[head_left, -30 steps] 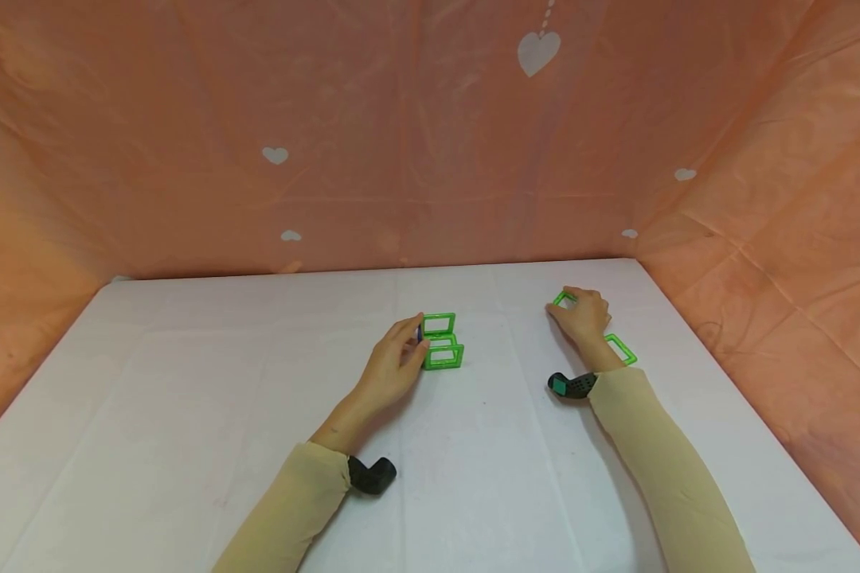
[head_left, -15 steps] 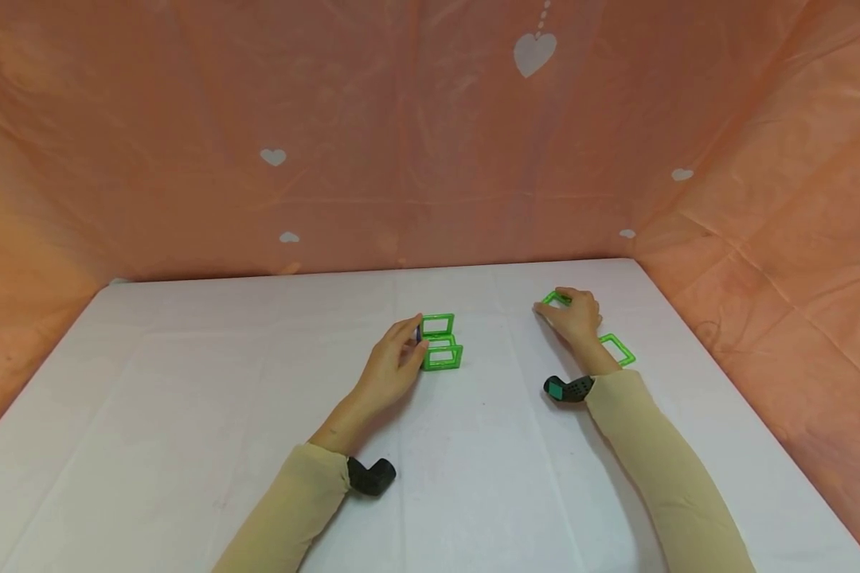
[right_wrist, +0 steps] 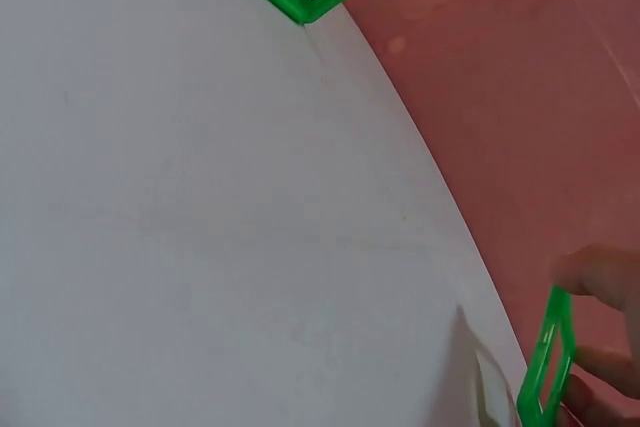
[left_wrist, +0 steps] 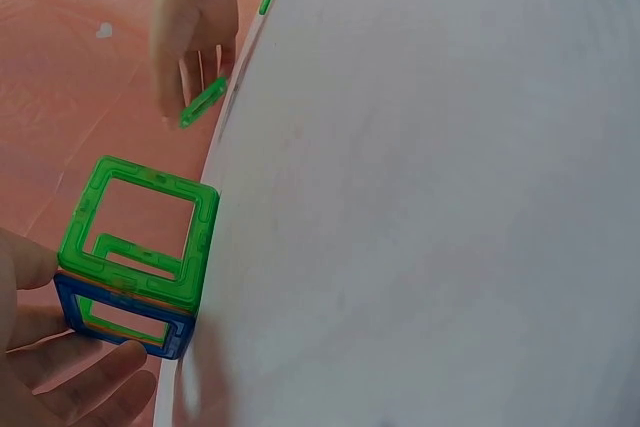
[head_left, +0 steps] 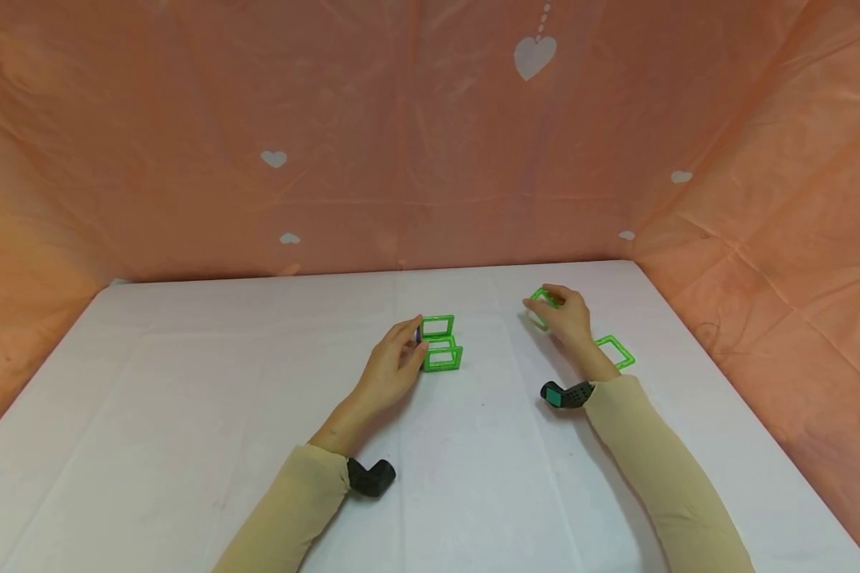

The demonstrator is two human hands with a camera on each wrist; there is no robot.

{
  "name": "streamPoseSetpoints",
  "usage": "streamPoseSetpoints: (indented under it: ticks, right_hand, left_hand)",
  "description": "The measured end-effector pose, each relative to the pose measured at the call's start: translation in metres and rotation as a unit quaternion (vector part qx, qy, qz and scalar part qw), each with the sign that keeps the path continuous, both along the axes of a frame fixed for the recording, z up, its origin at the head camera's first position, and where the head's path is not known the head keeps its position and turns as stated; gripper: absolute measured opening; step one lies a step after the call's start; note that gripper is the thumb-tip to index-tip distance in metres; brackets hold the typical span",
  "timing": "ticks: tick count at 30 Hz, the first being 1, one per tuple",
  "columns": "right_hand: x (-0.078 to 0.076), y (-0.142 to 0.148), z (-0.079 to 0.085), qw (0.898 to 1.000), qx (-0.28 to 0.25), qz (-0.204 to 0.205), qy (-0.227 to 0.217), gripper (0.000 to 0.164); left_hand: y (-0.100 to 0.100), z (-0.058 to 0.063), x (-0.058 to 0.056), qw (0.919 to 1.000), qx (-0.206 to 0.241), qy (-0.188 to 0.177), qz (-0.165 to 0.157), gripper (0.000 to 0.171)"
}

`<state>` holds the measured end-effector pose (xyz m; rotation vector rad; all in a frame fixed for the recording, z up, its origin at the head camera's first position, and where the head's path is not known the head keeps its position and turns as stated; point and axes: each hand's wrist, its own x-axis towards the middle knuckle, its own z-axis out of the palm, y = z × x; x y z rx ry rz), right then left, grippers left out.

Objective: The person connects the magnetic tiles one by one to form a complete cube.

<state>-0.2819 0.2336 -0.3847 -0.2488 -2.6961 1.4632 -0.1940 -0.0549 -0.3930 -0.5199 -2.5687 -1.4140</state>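
Observation:
In the head view my left hand holds the left side of a small box-like build of magnetic tiles standing on the table. The left wrist view shows green square tiles joined to a blue tile, with thumb and fingers on either side of the blue one. My right hand, off to the right, pinches a single green square magnetic tile by its edge. That tile is tilted up, over the cloth near the far edge. Part of it is hidden by the fingers.
Another green magnetic tile lies flat by the right wrist, partly covered by it. A white cloth covers the table. Orange sheeting with hearts hangs behind and at the sides. Each wrist wears a black device.
My right hand has moved left with the green tile, which now tilts more upright and shows more of itself. The left hand and the build have stayed in place.

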Motion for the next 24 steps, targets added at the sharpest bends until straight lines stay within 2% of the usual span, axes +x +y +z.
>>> streamPoseSetpoints:
  ticks: [10,16,24]
  right_hand:
    - [0.004,-0.010,0.004,0.997,-0.069,0.019,-0.014,0.062]
    - [0.006,-0.015,0.006,0.995,-0.083,0.047,-0.020,0.065]
    - [0.010,-0.019,0.005,0.993,-0.099,0.062,-0.017,0.065]
  left_hand:
    - [0.000,-0.001,0.000,1.0000,0.003,0.001,0.001,0.048]
    - [0.000,0.000,0.001,1.0000,0.007,-0.007,0.002,0.049]
    - [0.000,-0.001,0.000,1.0000,0.008,-0.004,-0.002,0.048]
